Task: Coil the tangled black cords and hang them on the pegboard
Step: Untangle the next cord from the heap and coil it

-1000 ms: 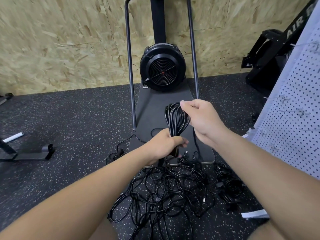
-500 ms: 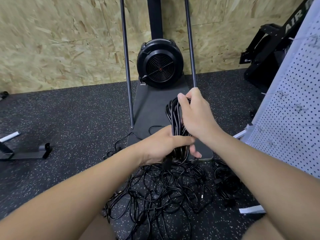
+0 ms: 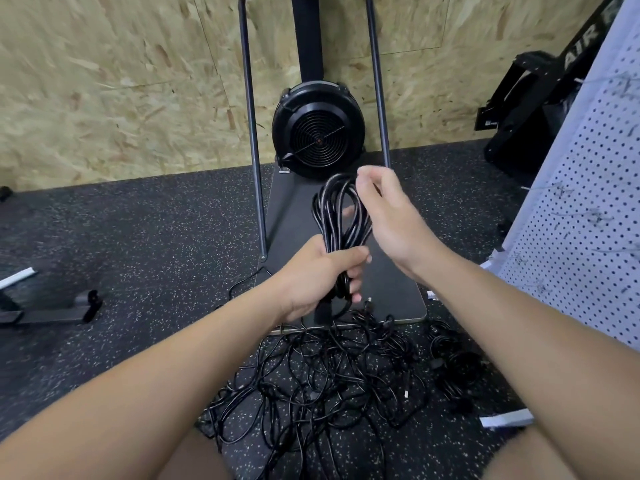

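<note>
Left hand (image 3: 320, 277) clenched round the bottom of a coiled black cord (image 3: 341, 216), held upright above the floor (image 3: 138, 237). Right hand (image 3: 388, 216) pinched the coil's top loop. Tangled cords (image 3: 322, 375) heaped below; pegboard (image 3: 588, 209) at right.

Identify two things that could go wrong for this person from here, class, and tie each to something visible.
The coil is gripped only at its lower end by the left hand, so the upper loops could spring loose if the right hand lets go. A trailing end may still run into the tangled pile, so lifting toward the pegboard could snag.
</note>
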Demonstrator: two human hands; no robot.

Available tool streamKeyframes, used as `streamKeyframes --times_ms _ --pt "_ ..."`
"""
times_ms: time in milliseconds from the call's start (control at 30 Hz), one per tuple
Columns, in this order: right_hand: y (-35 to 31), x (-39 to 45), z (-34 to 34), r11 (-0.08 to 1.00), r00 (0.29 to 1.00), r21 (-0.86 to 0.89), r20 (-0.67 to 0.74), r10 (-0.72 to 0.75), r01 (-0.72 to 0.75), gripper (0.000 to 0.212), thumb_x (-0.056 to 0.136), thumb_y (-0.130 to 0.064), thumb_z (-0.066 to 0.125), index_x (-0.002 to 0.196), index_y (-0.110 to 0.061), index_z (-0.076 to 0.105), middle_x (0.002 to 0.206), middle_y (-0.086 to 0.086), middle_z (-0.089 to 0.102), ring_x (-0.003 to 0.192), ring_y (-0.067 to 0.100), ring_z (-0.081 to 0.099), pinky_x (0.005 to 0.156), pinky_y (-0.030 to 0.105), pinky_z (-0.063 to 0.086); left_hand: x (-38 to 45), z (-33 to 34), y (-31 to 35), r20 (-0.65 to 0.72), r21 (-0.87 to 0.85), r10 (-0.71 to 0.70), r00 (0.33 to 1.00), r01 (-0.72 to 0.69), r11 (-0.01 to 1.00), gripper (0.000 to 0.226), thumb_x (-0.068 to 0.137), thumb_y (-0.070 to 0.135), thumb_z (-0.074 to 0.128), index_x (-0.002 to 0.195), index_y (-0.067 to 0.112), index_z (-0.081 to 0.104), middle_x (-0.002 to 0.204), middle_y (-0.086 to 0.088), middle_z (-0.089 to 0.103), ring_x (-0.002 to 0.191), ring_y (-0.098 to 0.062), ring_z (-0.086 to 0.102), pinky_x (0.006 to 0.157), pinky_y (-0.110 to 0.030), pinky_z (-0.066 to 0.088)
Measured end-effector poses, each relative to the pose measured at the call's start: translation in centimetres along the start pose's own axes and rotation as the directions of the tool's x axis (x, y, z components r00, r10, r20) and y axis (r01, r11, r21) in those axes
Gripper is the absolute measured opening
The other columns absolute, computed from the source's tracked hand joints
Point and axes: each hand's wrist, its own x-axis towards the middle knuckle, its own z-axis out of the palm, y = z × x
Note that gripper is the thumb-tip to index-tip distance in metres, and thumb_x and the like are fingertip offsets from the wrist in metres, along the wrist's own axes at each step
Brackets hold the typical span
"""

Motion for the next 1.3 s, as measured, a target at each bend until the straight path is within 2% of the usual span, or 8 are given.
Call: streamKeyframes --times_ms 133,233,367,533,700,900,1100,1300 --pt "3.6 -0.9 1.2 0.901 0.94 0.286 0.202 0.276 -0.326 0.061 0.118 -0.056 0.033 0.138 -0.005 0.06 0.113 0.014 0.076 0.089 0.026 0.073 0.089 0.047 0.064 1.0 -1.6 1.1 -0.212 -0.037 0.082 0.974 -0.092 0.995 0.02 0.109 0.012 0.062 0.092 0.006 0.067 0.07 -0.007 0.047 0.064 -0.024 0.05 0.062 -0.037 0.052" --pt "5.6 -1.9 2.1 0.817 0.815 0.251 0.434 0.384 -0.519 0.037 0.119 -0.02 0.039 0.133 0.001 0.066 0.12 0.017 0.08 0.118 0.037 0.075 0.118 0.055 0.05 1.9 -3.1 1.7 -0.337 -0.139 0.055 0.94 -0.107 0.985 0.021 0.107 0.014 0.063 0.087 0.011 0.063 0.071 -0.006 0.042 0.065 -0.023 0.048 0.056 -0.033 0.048" --pt "5.9 -2.0 1.8 0.913 0.734 0.017 0.601 0.317 -0.408 0.043 0.096 0.013 0.055 0.135 0.002 0.068 0.127 0.013 0.078 0.124 0.023 0.073 0.115 0.037 0.048 2.7 -5.0 1.9 -0.475 -0.136 0.097 0.875 -0.182 0.974 0.01 0.105 0.008 0.063 0.096 0.004 0.064 0.071 -0.003 0.041 0.062 -0.02 0.044 0.065 -0.035 0.054" --pt "5.4 -1.2 -0.6 0.894 0.663 -0.082 0.642 0.386 -0.441 0.032 0.098 -0.001 0.074 0.129 0.003 0.067 0.1 0.011 0.068 0.096 0.021 0.067 0.097 0.036 0.056 2.9 -7.8 1.5 -0.597 -0.041 0.091 0.797 -0.143 0.989 0.011 0.096 0.012 0.068 0.092 0.002 0.063 0.067 -0.004 0.045 0.058 -0.023 0.047 0.067 -0.04 0.05" --pt "2.8 -0.9 -1.9 0.944 0.866 -0.292 0.419 0.273 -0.156 0.014 0.095 -0.01 0.084 0.108 -0.009 0.08 0.089 0.013 0.08 0.074 0.013 0.067 0.071 0.022 0.054 2.7 -10.2 1.2 -0.678 0.156 0.12 0.725 -0.018 0.988 0.025 0.094 0.013 0.068 0.071 0.008 0.058 0.065 -0.015 0.052 0.058 -0.027 0.055 0.063 -0.038 0.049" --pt "1.1 -0.2 -2.5 0.95 0.975 -0.281 0.21 -0.077 0.136 0.01 0.104 -0.027 0.074 0.096 -0.025 0.08 0.072 -0.008 0.07 0.057 0.005 0.054 0.06 0.021 0.045 2.5 -7.2 0.9 -0.499 0.177 0.03 0.866 0.068 0.982 0.022 0.096 0.015 0.071 0.079 0.005 0.064 0.064 -0.014 0.055 0.054 -0.026 0.054 0.064 -0.039 0.05" --pt "1.6 -0.3 -1.8 0.926 0.977 -0.368 0.212 -0.009 0.088 0.03 0.102 -0.043 0.075 0.08 -0.025 0.081 0.056 -0.002 0.06 0.047 0.014 0.044 0.05 0.027 0.036 1.1 -1.8 0.6 -0.246 0.021 -0.201 0.948 0.213 0.977 0.068 0.084 0.085 0.07 0.093 0.018 0.065 0.075 0.0 0.054 0.061 -0.018 0.051 0.06 -0.028 0.045" --pt "2.5 0.2 -2.2 0.903 0.997 -0.429 0.043 0.058 -0.034 0.073 0.081 -0.065 0.088 0.072 0.005 0.066 0.059 0.02 0.052 0.051 0.018 0.044 0.056 0.033 0.04 1.5 -1.9 -0.3 -0.059 0.144 -0.143 0.988 0.151 0.978 0.027 0.089 0.014 0.085 0.099 0.015 0.061 0.076 -0.001 0.046 0.063 -0.016 0.044 0.062 -0.031 0.038"
